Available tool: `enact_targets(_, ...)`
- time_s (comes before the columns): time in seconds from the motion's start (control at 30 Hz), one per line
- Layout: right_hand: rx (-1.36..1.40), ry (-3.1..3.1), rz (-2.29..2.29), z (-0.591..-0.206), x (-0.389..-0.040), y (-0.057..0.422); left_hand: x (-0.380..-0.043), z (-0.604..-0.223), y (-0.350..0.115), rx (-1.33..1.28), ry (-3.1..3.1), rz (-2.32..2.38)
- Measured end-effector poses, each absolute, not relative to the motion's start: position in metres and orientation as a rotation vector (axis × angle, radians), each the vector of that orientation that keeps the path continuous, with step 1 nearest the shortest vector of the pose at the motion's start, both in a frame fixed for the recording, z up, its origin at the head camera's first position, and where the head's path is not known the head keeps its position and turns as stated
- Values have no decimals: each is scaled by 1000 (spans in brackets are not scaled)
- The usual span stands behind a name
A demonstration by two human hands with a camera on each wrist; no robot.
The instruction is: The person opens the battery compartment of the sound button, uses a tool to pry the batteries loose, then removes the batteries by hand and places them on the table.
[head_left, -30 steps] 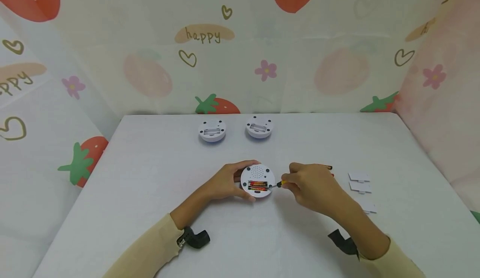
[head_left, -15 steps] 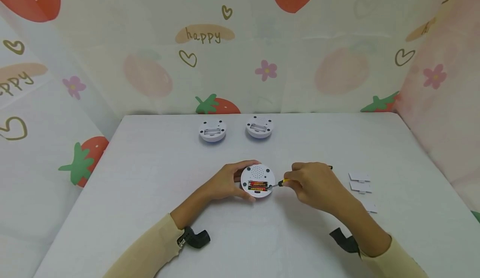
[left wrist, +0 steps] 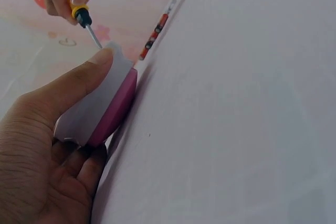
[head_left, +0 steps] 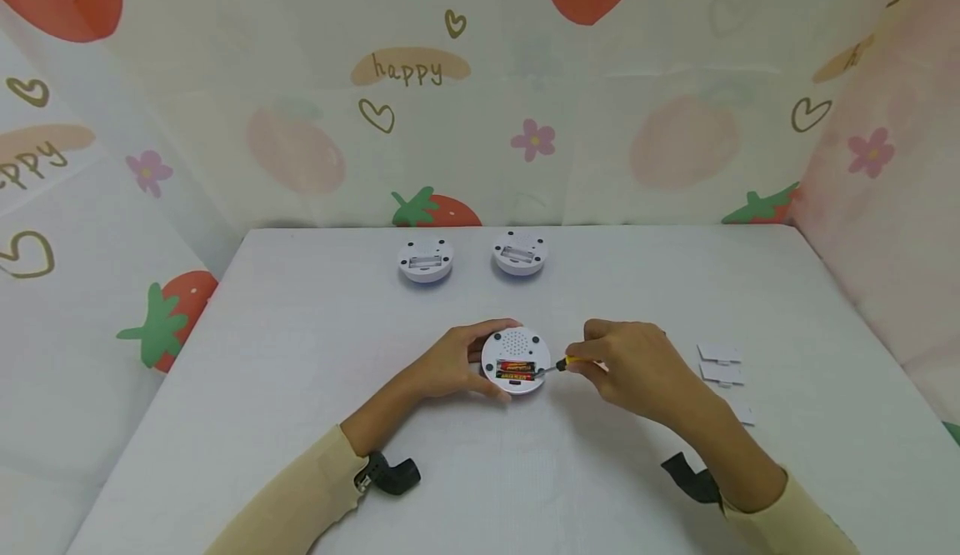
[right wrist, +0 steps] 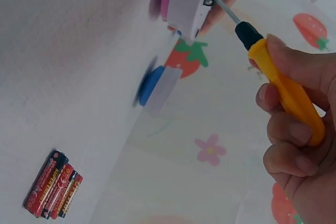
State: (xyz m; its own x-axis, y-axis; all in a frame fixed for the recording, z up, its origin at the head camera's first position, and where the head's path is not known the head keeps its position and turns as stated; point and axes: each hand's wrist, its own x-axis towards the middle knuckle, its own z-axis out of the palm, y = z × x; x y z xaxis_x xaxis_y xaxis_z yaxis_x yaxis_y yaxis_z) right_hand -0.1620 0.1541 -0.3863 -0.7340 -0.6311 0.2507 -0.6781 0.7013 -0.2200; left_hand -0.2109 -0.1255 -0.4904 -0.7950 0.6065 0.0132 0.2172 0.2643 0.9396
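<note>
In the head view, my left hand (head_left: 450,363) holds a round white battery-powered device (head_left: 516,342) around its left side, thumb at the near edge. Its underside faces up, with speaker holes and small dark feet. Red and black batteries (head_left: 516,370) lie in its open compartment. The left wrist view shows the device's pink lower part (left wrist: 115,111). With the right hand (head_left: 637,372) I grip a screwdriver (right wrist: 287,93) by its yellow handle. Its metal shaft (right wrist: 224,6) reaches the right end of the compartment; the exact contact of the tip is too small to tell.
Two similar round devices, one on the left (head_left: 425,262) and one on the right (head_left: 519,255), sit at the back with bare compartments. Several loose batteries (right wrist: 52,184) lie on the table. Small white covers (head_left: 722,373) lie at the right, partly behind my right arm.
My right hand has shifted slightly right and up, now hiding the loose batteries from the head view. The left hand and the device have stayed put.
</note>
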Motion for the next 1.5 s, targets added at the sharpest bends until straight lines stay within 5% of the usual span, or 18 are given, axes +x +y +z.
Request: enact_targets(1.5,1081,-2747,513,-385,-159,150,-210,-490,-126,716,2193,1547)
